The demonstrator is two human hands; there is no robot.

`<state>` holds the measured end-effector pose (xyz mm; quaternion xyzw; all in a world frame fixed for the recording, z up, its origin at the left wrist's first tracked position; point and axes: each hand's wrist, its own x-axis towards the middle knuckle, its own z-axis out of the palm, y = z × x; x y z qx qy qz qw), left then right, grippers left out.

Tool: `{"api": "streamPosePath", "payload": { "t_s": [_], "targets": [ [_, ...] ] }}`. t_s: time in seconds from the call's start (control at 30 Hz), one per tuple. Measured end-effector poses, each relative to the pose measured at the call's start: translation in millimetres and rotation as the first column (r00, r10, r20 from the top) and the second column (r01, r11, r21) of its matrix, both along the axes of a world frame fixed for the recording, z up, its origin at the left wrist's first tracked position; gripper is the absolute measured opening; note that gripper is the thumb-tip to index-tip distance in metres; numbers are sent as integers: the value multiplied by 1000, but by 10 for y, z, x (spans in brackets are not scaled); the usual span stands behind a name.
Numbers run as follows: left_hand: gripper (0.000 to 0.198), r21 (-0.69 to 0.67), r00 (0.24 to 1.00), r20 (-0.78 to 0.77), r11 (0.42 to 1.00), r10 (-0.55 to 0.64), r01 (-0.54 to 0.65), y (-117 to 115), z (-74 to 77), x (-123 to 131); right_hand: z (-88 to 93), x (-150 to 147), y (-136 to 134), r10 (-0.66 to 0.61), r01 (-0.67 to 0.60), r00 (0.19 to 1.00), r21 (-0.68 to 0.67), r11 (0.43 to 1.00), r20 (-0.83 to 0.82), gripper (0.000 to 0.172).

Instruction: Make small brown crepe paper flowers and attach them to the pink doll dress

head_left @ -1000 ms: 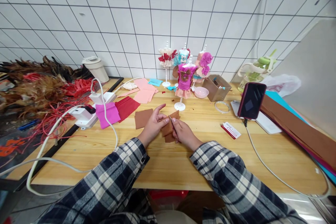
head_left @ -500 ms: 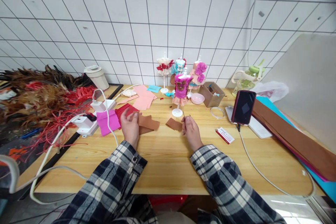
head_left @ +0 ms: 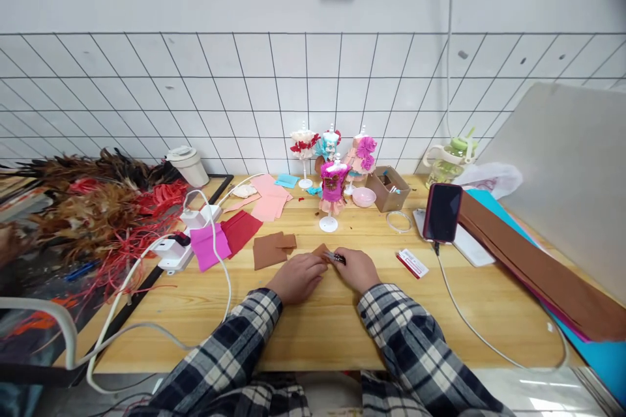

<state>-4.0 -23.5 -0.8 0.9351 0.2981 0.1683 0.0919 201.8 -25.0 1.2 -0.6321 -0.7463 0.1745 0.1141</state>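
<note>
My left hand rests on the wood table with its fingers closed on a small folded piece of brown crepe paper. In my right hand is a small silver metal tool with a dark handle; it looks like little scissors, though the fingers cover much of it. Its tip meets the brown piece. Left of my hands lie more brown paper pieces, partly overlapping. Just beyond stands a mini dress form in magenta with a brown bow.
Three more dressed forms stand behind, with a pink bowl and cardboard box. Red paper, magenta paper and power strips lie left. A propped phone stands right. Another person's hand shows far left.
My left hand has left the larger brown pieces on the table and moved right to the small brown piece. The metal tool now shows in my right hand. The view has tilted up.
</note>
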Motion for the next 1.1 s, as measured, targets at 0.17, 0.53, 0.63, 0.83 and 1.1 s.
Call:
{"api": "streamPosePath", "payload": {
  "t_s": [0.17, 0.53, 0.63, 0.83, 1.1],
  "targets": [
    [44, -142, 1000, -10, 990, 1, -2, 29, 20, 55, 145, 151, 109, 143, -149, 986, -71, 986, -86, 28],
    [26, -132, 1000, 1, 991, -13, 13, 48, 5, 14, 100, 182, 224, -122, 128, 992, 297, 946, -39, 30],
    [23, -110, 1000, 27, 994, -14, 17, 60, -5, 13, -52, 101, 40, 71, -50, 996, 309, 950, -56, 29],
    [24, -116, 997, 30, 990, -75, 78, 56, -28, 9, -168, 61, 79, -27, 31, 999, 288, 957, -17, 35],
    [28, -138, 995, 1, 985, -101, 100, -80, -30, -23, -167, 99, 45, -97, 109, 994, 287, 952, -58, 33]
  ]
}}
